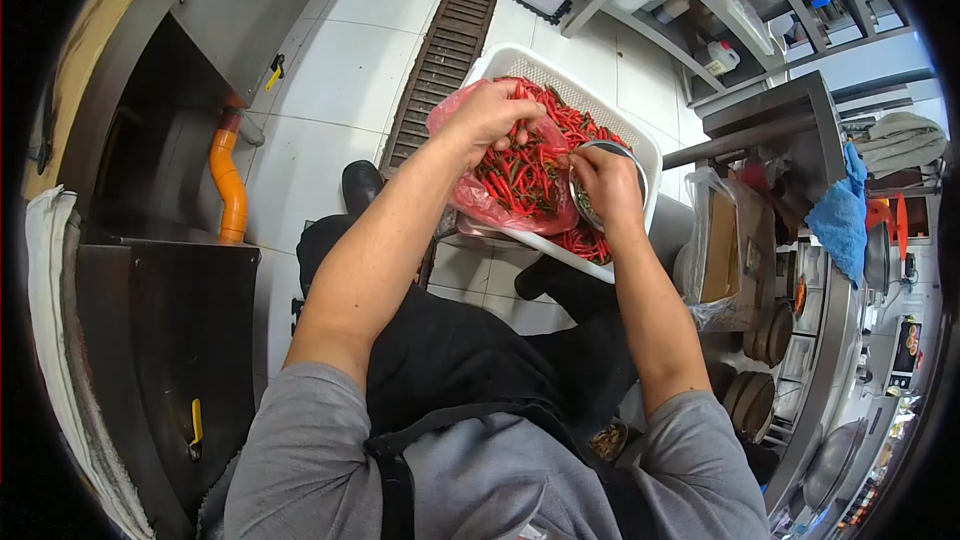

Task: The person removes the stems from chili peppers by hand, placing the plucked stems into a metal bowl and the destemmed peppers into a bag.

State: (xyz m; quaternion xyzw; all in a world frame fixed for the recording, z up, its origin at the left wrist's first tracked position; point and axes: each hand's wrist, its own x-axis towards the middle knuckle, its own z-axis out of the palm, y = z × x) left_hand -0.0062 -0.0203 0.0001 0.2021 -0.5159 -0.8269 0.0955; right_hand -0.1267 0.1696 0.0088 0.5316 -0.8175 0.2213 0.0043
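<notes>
Head view: slim red chillies with green stems [518, 178] fill the white plastic basket [654, 152], upper centre. Your left hand [490, 122] curls above them, your right hand [608, 183] at the round metal bowl [581, 202]; whether either grip pinches anything, I cannot tell.

Red chili peppers [512, 187], slender, glossy, many with green stems, heaped loose at mixed angles. Part of heap in an opened, crumpled, translucent red plastic bag [490, 208]; rest lies directly in a white perforated plastic basket [652, 152]. Round metal bowl [622, 147] inside basket, at right side; contents partly hidden.
</notes>
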